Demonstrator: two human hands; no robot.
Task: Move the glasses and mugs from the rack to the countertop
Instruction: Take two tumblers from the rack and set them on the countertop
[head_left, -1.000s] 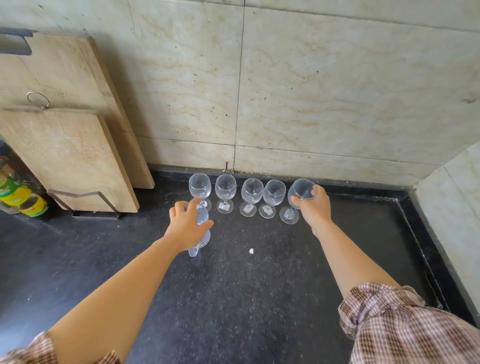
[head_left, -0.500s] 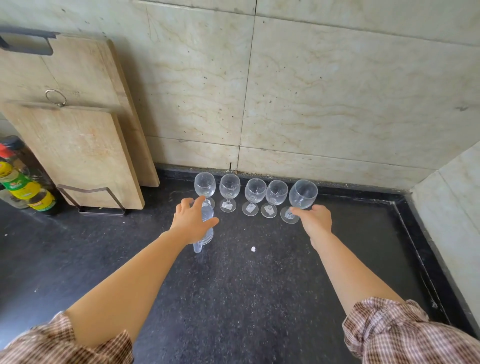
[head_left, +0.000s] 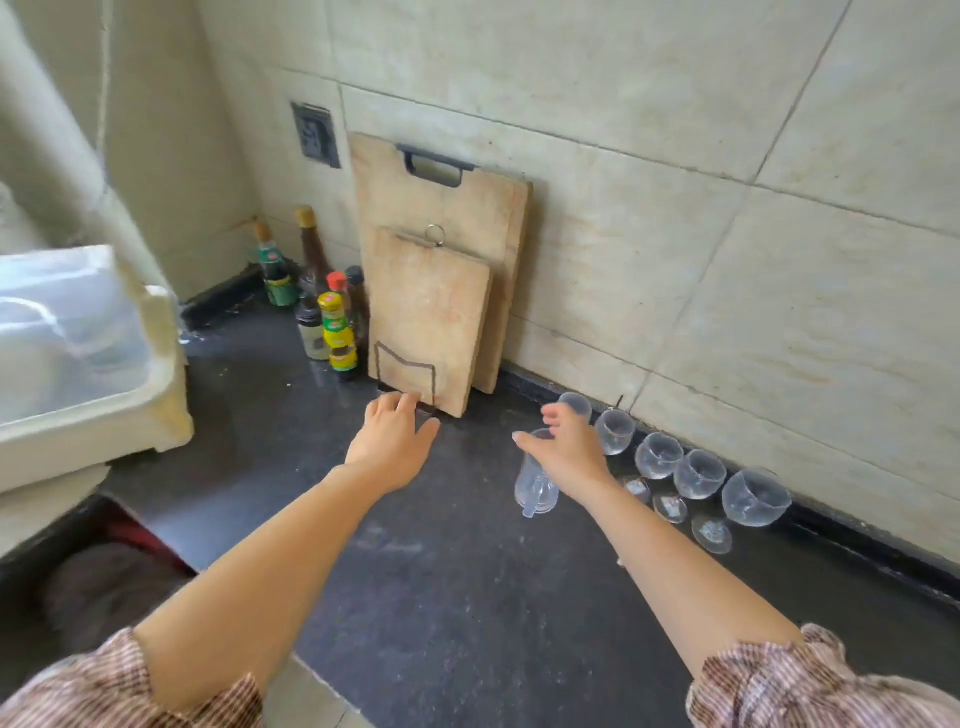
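On dark countertop (head_left: 441, 597), left hand (head_left: 392, 441) now released glass (head_left: 535, 483), right hand (head_left: 571, 447) empty too

- I can read no text anywhere from my feed
- The yellow-and-green label on the red-capped bottle (head_left: 337, 326) carries a red logo patch, but its lettering is too blurred to make out
- The green label on the bottle (head_left: 271, 260) in the corner shows only smudged print
- The small tags on the wine glass bases (head_left: 670, 505) look blank or unreadable
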